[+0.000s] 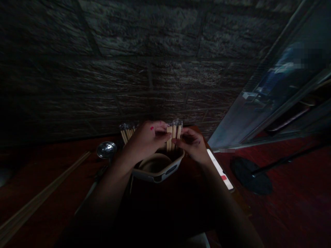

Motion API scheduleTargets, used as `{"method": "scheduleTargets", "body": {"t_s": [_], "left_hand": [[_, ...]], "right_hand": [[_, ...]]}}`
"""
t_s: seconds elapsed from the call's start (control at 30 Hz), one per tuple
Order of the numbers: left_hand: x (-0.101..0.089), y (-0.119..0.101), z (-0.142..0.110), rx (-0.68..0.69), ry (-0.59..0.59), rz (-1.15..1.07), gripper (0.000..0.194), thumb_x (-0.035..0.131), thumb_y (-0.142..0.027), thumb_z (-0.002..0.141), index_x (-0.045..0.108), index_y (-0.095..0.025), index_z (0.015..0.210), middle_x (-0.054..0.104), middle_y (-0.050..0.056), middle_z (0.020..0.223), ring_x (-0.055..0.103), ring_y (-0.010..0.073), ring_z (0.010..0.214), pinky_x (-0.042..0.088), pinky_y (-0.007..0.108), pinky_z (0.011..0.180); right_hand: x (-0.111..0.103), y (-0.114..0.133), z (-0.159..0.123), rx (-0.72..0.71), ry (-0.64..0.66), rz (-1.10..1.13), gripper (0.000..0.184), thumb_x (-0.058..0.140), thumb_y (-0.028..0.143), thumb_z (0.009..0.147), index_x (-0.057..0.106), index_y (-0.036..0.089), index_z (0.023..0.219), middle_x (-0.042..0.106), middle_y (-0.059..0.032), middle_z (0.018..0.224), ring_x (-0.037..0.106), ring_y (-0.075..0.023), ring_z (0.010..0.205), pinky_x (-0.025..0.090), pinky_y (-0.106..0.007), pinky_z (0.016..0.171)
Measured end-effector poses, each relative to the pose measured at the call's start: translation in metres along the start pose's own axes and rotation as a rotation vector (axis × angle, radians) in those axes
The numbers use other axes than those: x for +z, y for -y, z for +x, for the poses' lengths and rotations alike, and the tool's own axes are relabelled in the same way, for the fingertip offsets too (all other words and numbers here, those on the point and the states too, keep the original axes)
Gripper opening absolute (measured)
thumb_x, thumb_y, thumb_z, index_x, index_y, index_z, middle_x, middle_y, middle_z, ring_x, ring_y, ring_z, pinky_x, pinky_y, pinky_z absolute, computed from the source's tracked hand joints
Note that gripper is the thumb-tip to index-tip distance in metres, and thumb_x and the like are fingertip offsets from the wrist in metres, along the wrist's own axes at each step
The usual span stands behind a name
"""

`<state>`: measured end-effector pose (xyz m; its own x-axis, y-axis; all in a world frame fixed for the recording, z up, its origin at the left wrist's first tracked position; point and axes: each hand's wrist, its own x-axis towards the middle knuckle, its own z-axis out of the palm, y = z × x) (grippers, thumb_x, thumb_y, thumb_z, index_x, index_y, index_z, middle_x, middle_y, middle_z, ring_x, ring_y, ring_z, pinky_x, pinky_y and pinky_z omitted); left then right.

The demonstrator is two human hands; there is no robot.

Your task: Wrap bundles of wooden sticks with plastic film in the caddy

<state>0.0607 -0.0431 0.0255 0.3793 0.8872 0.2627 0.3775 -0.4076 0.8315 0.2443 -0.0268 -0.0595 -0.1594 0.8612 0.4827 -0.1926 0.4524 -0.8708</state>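
My left hand and my right hand grip a bundle of plastic-wrapped chopsticks from both sides. The sticks stand upright above the far right part of a pale plastic basket. My fingers are closed about them, with the thumbs in front. Inside the basket lies a round, bowl-like thing, dim in the shadow. More wrapped chopsticks lean at the basket's far left, partly hidden behind my left hand. The lower ends of the held sticks are dark and hard to make out.
A metal ladle lies left of my left forearm, with a long wooden stick farther left. A lit phone is on the table's right edge. Behind stands a brick-patterned wall. A round black stand base rests on the red floor.
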Motion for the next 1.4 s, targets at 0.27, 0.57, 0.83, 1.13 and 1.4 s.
{"method": "scheduleTargets", "body": {"t_s": [0.27,0.57,0.83,1.13,1.4], "left_hand": [[0.001,-0.001,0.002,-0.036,-0.038,-0.075,0.022,0.069,-0.025,0.078,0.069,-0.014,0.098,0.076,0.009,0.100,0.071,0.0226,0.095,0.057,0.034,0.086],[0.007,0.001,0.003,-0.022,-0.036,-0.045,0.022,0.067,-0.027,0.081,0.071,-0.014,0.098,0.076,0.010,0.102,0.071,0.0231,0.096,0.056,0.035,0.088],[0.007,0.001,0.004,-0.048,-0.071,-0.058,0.021,0.069,-0.026,0.079,0.072,-0.014,0.095,0.076,0.009,0.100,0.072,0.0239,0.095,0.057,0.036,0.087],[0.008,-0.001,0.002,-0.069,-0.081,-0.052,0.021,0.069,-0.024,0.079,0.072,-0.014,0.097,0.077,0.009,0.098,0.072,0.0234,0.093,0.057,0.034,0.083],[0.006,0.001,0.003,-0.043,-0.059,-0.070,0.021,0.070,-0.029,0.080,0.072,-0.014,0.094,0.077,0.008,0.099,0.072,0.0233,0.094,0.058,0.033,0.084]], "right_hand": [[-0.002,-0.002,-0.001,-0.003,0.007,-0.027,0.027,0.082,0.029,0.069,0.070,0.025,0.093,0.073,-0.0005,0.094,0.067,-0.0174,0.090,0.052,-0.037,0.092],[-0.002,-0.001,0.000,0.000,0.015,-0.008,0.028,0.082,0.023,0.069,0.071,0.026,0.095,0.073,0.0004,0.095,0.067,-0.0163,0.091,0.052,-0.034,0.092],[-0.001,-0.001,-0.001,0.005,0.004,-0.030,0.029,0.082,0.022,0.068,0.072,0.027,0.095,0.075,0.0013,0.097,0.069,-0.0170,0.092,0.053,-0.037,0.093],[-0.007,0.008,-0.002,0.056,0.002,-0.035,0.024,0.078,0.023,0.073,0.077,0.032,0.095,0.077,0.0036,0.095,0.071,-0.0162,0.088,0.056,-0.036,0.090],[-0.007,0.008,-0.003,0.062,-0.025,-0.056,0.022,0.077,0.023,0.075,0.077,0.033,0.094,0.078,0.0030,0.096,0.072,-0.0171,0.091,0.055,-0.038,0.094]]}}
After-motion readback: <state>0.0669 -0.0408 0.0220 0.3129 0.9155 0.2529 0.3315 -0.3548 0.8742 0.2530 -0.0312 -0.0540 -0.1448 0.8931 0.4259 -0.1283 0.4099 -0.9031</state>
